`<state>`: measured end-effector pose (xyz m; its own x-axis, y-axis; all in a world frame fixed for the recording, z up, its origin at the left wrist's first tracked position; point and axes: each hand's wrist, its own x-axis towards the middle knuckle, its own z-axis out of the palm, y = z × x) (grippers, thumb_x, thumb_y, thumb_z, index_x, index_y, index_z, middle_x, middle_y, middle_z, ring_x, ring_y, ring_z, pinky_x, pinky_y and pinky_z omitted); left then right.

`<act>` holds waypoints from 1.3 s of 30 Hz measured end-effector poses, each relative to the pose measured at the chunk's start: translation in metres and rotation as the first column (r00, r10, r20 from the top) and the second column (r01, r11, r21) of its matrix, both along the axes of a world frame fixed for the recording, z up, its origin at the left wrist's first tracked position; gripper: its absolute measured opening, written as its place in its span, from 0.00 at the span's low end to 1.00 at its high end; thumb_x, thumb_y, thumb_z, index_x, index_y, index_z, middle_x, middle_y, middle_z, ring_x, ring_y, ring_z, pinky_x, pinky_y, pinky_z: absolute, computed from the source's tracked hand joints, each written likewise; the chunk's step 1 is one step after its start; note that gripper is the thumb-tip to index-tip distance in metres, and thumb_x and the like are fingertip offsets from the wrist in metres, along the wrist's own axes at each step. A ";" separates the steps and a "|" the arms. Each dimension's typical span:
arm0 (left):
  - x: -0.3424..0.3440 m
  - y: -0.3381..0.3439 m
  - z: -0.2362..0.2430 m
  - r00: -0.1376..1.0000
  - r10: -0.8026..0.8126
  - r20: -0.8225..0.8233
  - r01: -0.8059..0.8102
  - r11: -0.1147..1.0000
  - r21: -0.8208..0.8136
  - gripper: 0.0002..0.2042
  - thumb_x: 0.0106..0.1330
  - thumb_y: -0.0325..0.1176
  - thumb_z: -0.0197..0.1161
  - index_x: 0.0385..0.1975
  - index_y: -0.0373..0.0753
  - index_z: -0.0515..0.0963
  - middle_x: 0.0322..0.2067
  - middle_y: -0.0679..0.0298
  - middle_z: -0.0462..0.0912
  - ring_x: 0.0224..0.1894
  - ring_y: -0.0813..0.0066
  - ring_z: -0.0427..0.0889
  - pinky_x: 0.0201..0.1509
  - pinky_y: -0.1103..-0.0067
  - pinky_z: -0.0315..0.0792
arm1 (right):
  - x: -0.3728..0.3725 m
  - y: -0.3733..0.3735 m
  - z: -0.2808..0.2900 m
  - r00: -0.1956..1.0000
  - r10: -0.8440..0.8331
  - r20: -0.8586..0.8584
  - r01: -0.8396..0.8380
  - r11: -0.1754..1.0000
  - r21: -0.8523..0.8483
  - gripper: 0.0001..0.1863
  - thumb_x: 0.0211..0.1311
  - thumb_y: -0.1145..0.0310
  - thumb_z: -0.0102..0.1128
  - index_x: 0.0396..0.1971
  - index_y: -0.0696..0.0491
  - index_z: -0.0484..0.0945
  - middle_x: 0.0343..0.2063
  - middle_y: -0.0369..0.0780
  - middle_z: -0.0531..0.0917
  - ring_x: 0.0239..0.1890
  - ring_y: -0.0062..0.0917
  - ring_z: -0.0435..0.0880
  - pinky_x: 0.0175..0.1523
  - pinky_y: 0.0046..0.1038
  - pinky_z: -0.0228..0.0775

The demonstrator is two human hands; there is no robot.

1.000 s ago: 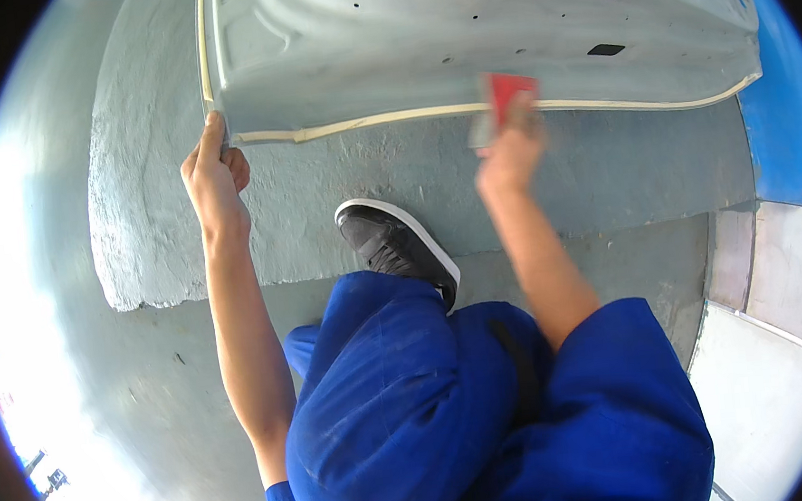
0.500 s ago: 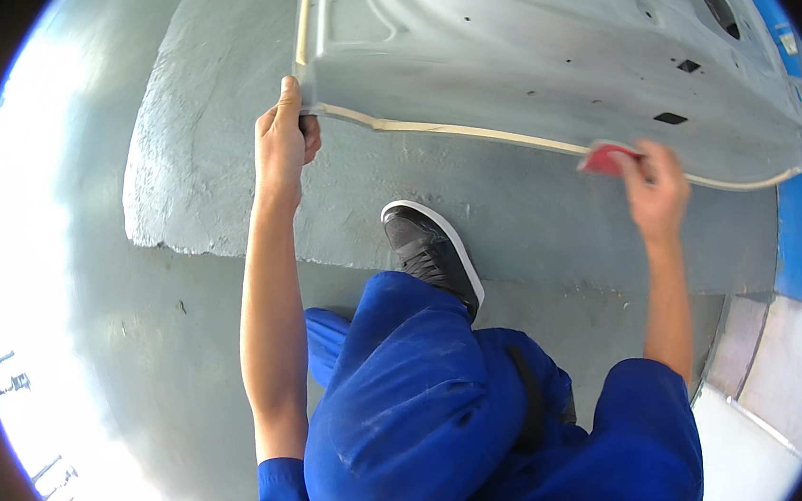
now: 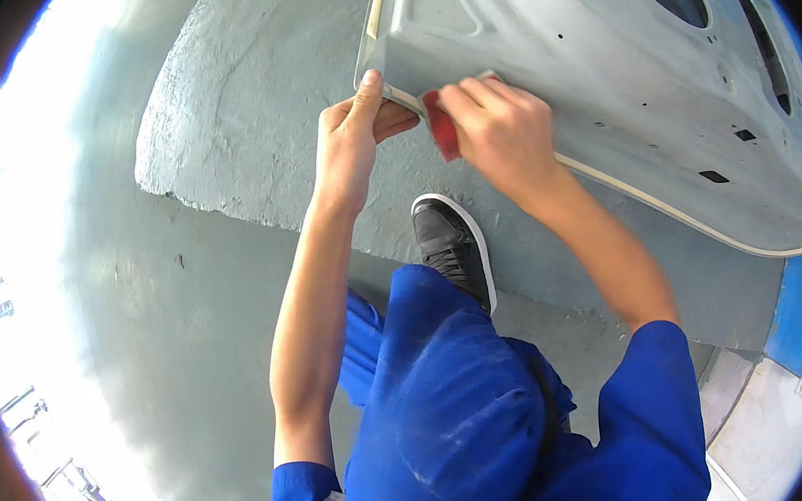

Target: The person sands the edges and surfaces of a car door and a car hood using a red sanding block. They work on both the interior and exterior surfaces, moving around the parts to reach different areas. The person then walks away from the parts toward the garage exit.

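Observation:
A grey car door panel (image 3: 586, 72) with holes and pressed recesses slants across the upper right. A pale cream strip (image 3: 674, 210) runs along its near edge. My left hand (image 3: 349, 145) grips the panel's near left corner, thumb on top and fingers underneath. Close to that corner, my right hand (image 3: 505, 136) pinches a red abrasive pad (image 3: 443, 130) folded over the panel's edge. The right hand is slightly blurred, and the pad is partly hidden behind its fingers.
Below the panel lies a raised grey slab (image 3: 220, 142) with a rough edge. My dark shoe (image 3: 448, 242) rests near its edge, under the panel. A blue wall (image 3: 783, 312) and pale panels stand at the right. Bright glare fills the far left.
My right hand has carried the red pad leftward along the panel's edge, close to my left hand. The panel now sits further right and more tilted in view; my left hand keeps its corner.

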<state>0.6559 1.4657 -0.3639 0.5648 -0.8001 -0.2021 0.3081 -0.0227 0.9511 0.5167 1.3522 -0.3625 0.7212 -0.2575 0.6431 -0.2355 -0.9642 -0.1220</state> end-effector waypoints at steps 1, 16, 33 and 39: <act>-0.001 0.001 0.000 1.000 0.012 -0.002 -0.012 1.000 -0.005 0.28 0.79 0.46 0.44 0.47 0.18 0.77 0.43 0.41 0.84 0.48 0.55 0.86 0.61 0.64 0.75 | 0.006 0.000 -0.002 1.000 0.029 -0.006 -0.029 0.999 0.019 0.08 0.39 0.71 0.65 0.22 0.48 0.74 0.18 0.33 0.75 0.27 0.27 0.81 0.28 0.29 0.73; 0.001 -0.004 0.006 0.994 0.068 0.084 -0.067 0.998 -0.013 0.22 0.74 0.38 0.49 0.43 0.17 0.78 0.36 0.41 0.86 0.37 0.54 0.87 0.50 0.65 0.80 | 0.012 -0.005 -0.018 0.990 0.076 0.123 -0.076 0.997 0.003 0.10 0.41 0.66 0.68 0.25 0.46 0.76 0.18 0.31 0.77 0.21 0.25 0.83 0.21 0.27 0.71; 0.008 -0.007 -0.007 0.993 0.091 0.071 -0.088 0.995 -0.053 0.22 0.75 0.39 0.46 0.42 0.21 0.79 0.39 0.43 0.86 0.39 0.53 0.87 0.51 0.62 0.79 | 0.033 0.003 -0.004 0.996 -0.027 0.089 0.020 0.996 0.082 0.04 0.56 0.69 0.62 0.31 0.49 0.79 0.23 0.37 0.81 0.27 0.36 0.85 0.29 0.36 0.77; 0.007 -0.008 -0.008 0.988 0.148 0.033 -0.144 0.986 -0.088 0.22 0.74 0.39 0.48 0.40 0.20 0.80 0.36 0.43 0.86 0.37 0.54 0.88 0.47 0.64 0.82 | 0.019 0.002 -0.019 0.994 0.018 0.109 -0.012 0.998 -0.054 0.04 0.53 0.70 0.62 0.28 0.48 0.75 0.20 0.36 0.78 0.24 0.33 0.84 0.25 0.33 0.75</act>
